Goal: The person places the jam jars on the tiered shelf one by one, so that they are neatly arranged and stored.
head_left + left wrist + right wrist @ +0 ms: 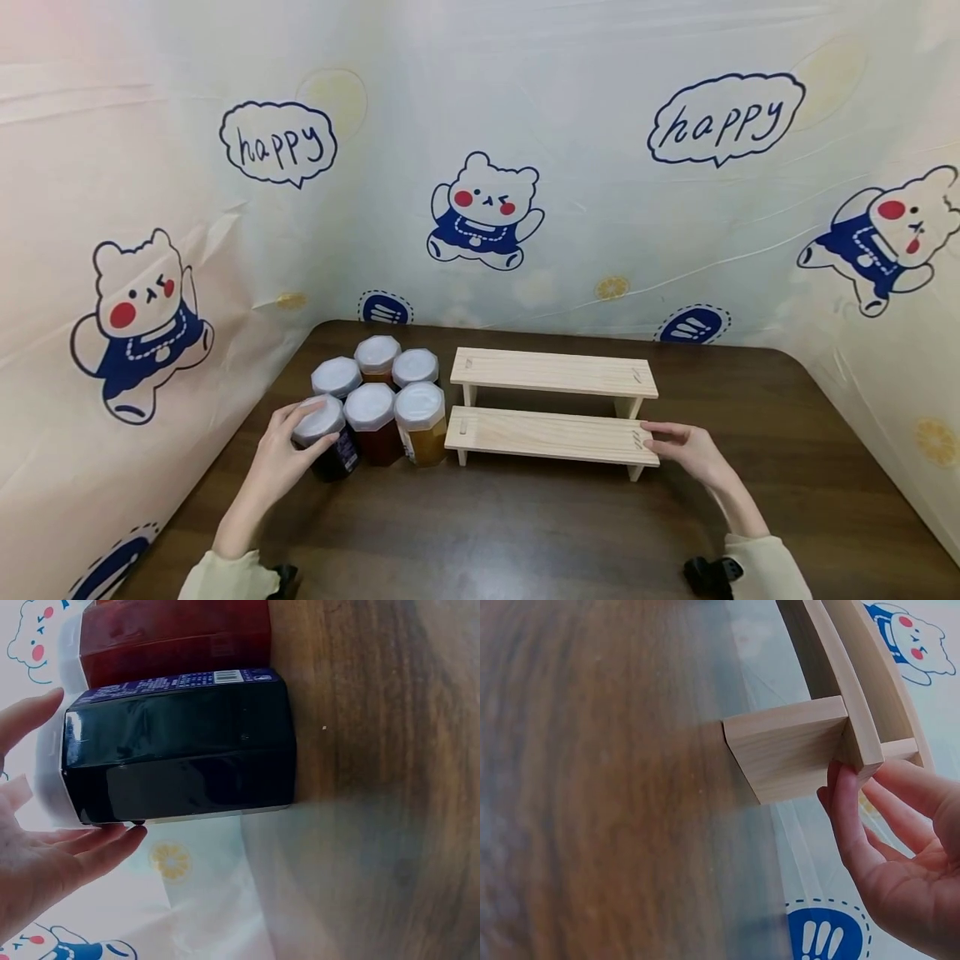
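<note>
At the front left of a jar group, my left hand (283, 457) grips the white lid of a dark jar (335, 458), thumb on one side and fingers on the other. In the left wrist view this jar (180, 757) stands upright on the table, its purple label facing a dark red jar (176, 641). My right hand (693, 454) pinches the right end of the front, lower pale wooden shelf (551, 433). In the right wrist view the thumb is over the board's end (866, 754), with fingers under it. A higher wooden shelf (555, 372) stands just behind.
Beside the dark jar are a red-brown jar (378, 442) and an amber jar (426, 442), close to the front shelf's left end. Several more white-lidded jars (377, 354) stand behind. A printed cloth (585, 208) surrounds the dark wooden table (495, 533) at the back and sides.
</note>
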The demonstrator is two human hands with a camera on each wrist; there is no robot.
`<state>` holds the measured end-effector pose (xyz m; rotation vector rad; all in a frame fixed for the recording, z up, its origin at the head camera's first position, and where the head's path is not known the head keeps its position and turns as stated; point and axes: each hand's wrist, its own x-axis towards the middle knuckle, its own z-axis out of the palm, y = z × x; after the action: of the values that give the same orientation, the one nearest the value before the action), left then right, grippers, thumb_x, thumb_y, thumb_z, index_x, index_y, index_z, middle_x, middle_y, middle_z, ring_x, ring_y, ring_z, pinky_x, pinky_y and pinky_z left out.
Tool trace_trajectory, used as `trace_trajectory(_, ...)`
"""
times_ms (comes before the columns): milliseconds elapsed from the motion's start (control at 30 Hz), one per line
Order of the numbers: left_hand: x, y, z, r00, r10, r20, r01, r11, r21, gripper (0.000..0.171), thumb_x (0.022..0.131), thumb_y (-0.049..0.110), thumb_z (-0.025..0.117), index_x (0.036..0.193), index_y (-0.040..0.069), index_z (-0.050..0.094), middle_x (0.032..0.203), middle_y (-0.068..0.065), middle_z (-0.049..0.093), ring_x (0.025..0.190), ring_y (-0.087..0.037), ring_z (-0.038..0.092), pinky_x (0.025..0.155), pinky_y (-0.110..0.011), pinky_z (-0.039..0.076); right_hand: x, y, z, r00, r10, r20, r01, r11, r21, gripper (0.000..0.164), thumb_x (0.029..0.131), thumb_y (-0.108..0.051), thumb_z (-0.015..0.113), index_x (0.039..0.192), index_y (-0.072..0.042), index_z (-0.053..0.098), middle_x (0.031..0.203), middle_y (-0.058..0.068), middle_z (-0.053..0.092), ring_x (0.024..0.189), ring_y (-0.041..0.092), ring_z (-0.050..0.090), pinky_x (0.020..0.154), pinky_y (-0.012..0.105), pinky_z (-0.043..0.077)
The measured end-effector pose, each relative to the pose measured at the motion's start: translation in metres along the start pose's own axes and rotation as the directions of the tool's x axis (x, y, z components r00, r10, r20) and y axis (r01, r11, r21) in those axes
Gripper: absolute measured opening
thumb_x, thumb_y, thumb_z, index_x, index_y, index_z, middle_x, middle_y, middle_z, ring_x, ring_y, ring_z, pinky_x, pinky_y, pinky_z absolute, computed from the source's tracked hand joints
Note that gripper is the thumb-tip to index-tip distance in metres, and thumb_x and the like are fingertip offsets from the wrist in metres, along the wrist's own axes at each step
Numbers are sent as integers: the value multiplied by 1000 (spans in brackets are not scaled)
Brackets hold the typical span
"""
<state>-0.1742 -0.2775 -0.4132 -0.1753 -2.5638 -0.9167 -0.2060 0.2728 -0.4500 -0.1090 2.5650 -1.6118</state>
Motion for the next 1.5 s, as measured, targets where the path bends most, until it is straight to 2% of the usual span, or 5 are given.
trace_trajectory(467,-7,-11,9,980,-6,-200,15,999,46,48,58,8,79,103,7,63,98,-19,50,86,-35,51,66,-49,36,2,1,8,1000,-1,-10,1,999,37,43,80,-15,65,115,7,55,109,25,57,77,2,59,68,22,47)
trace_trajectory(767,-8,7,1,922,-50,-384,68,997,34,47,54,8,80,99,9,65,97,-15,51,83,-35,52,65,-45,35,0,1,10,999,32,-16,-32,999,37,43,80,-16,65,116,6,55,112,24,56,79,4,59,67,23,48)
trace_trajectory(1067,6,37,-18,838,51,-543,-101,993,-63,49,50,-4,77,96,0,63,91,-9,53,87,0,46,73,-11,30,0,3,8,999,34,-14,-34,998,52,44,80,-17,65,116,5,54,113,24,55,79,4,59,68,24,48)
trace_trajectory(1300,19,60,-25,824,75,-562,-159,982,-102,48,51,-6,77,96,-2,62,92,2,52,90,9,41,75,-10,31,-1,3,7,999,28,-23,-26,998,60,44,80,-16,65,116,6,54,113,24,56,79,3,58,67,23,48)
trace_trajectory(1500,28,76,-23,819,99,-565,-222,963,-152,46,51,-8,76,95,-4,62,93,-12,54,90,4,44,74,-12,32,0,3,5,1000,13,-18,-12,997,72,44,80,-14,64,117,8,53,111,25,56,79,4,59,68,25,49)
